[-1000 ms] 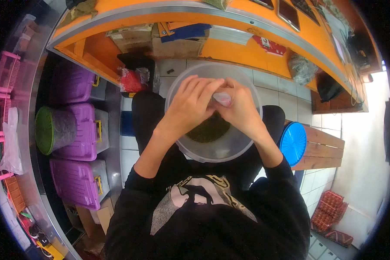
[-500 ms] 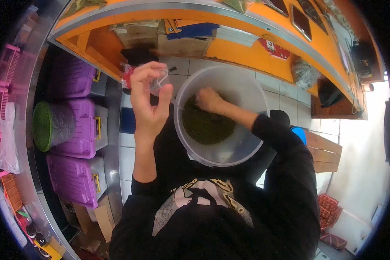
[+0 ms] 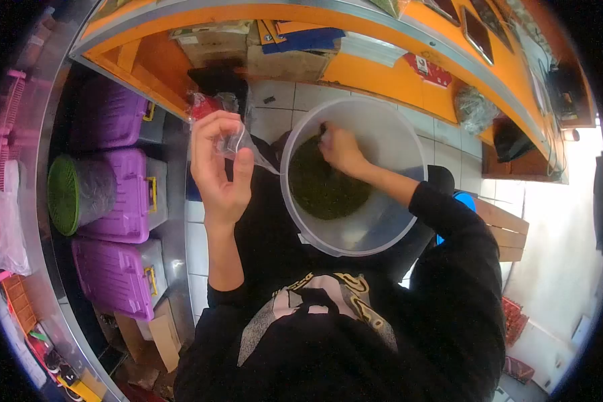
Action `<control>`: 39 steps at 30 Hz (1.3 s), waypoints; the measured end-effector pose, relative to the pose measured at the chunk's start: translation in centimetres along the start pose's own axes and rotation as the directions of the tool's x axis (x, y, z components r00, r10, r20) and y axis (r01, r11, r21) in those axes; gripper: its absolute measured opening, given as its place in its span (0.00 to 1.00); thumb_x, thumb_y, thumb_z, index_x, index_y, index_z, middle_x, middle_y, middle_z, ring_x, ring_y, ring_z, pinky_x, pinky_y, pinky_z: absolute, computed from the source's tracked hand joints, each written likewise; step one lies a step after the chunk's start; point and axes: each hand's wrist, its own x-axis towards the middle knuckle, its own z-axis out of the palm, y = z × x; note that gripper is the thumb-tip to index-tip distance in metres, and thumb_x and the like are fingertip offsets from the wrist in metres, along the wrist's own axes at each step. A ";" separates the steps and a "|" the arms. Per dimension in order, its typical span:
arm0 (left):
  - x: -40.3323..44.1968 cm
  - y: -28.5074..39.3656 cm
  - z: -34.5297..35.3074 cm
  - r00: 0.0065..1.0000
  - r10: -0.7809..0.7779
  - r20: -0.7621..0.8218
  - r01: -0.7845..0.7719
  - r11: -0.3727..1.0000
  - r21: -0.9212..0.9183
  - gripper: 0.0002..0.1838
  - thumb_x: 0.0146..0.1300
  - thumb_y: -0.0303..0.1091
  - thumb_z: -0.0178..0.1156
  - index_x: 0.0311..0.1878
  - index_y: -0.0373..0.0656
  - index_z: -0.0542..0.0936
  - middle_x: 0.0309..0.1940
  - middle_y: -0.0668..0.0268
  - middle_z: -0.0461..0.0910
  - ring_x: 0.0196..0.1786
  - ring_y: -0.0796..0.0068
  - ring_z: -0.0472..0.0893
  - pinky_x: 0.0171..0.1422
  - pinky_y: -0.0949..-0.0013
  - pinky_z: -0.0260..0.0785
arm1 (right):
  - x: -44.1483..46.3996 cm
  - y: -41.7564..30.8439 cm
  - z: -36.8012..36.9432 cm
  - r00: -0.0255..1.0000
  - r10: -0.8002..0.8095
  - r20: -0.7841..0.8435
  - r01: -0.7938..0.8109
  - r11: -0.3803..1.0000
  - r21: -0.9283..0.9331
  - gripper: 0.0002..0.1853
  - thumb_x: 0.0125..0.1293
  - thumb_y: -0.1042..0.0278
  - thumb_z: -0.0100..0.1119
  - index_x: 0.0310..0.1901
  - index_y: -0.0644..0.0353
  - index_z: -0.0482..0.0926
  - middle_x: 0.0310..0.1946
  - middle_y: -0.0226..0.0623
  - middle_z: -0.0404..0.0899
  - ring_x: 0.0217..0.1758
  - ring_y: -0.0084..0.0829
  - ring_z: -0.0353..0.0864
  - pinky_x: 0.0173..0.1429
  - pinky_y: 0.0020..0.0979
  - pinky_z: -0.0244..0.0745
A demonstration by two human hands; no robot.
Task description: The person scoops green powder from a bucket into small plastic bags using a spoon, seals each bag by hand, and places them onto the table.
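My left hand (image 3: 222,167) is raised left of a large translucent plastic tub (image 3: 402,144), its fingers curled around a small clear plastic bag (image 3: 256,153). The bag's lower corner hangs close to the tub's rim. Inside the tub lies a bed of dark green, loose material (image 3: 328,191), too fine to name. My right hand (image 3: 342,151) reaches into the tub from the right, closed just above the green material. A small dark part shows at its fingertips; what it grips I cannot make out.
Purple-lidded storage boxes (image 3: 114,278) and a green basket (image 3: 63,194) stand at the left. An orange counter (image 3: 382,63) with shelves runs along the front, a phone (image 3: 477,37) on top. A red packet (image 3: 204,106) lies behind my left hand. A wooden bench (image 3: 506,228) is at right.
My right hand has risen slightly toward the tub's far side, with a dark part now showing at its fingers. My left hand, still with the bag, has shifted a little left and down.
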 end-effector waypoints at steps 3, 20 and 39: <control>-0.1 0.1 0.1 1.000 -0.015 -0.011 0.014 1.000 -0.019 0.17 0.62 0.34 0.61 0.49 0.34 0.72 0.50 0.58 0.69 0.52 0.68 0.71 0.60 0.68 0.63 | -0.2 0.5 -1.7 0.907 0.407 0.111 -0.413 0.805 0.426 0.09 0.62 0.74 0.56 0.42 0.69 0.73 0.26 0.50 0.81 0.26 0.41 0.84 0.32 0.41 0.81; -0.1 1.6 0.5 0.996 0.000 -0.089 -0.003 0.999 -0.036 0.14 0.55 0.23 0.67 0.45 0.34 0.76 0.47 0.57 0.75 0.51 0.68 0.76 0.57 0.69 0.69 | -1.6 -1.8 -7.9 0.734 0.466 0.495 -0.633 0.202 0.748 0.12 0.66 0.72 0.56 0.43 0.74 0.71 0.31 0.54 0.81 0.34 0.41 0.86 0.31 0.33 0.83; -3.0 3.3 9.6 0.926 0.051 0.374 -0.083 0.994 0.070 0.45 0.47 0.24 0.74 0.65 0.42 0.55 0.62 0.52 0.64 0.52 0.63 0.77 0.55 0.65 0.72 | -6.7 -6.1 -21.1 0.925 0.362 -0.112 -0.065 0.443 0.894 0.10 0.68 0.70 0.56 0.47 0.65 0.73 0.36 0.50 0.83 0.31 0.26 0.84 0.27 0.22 0.75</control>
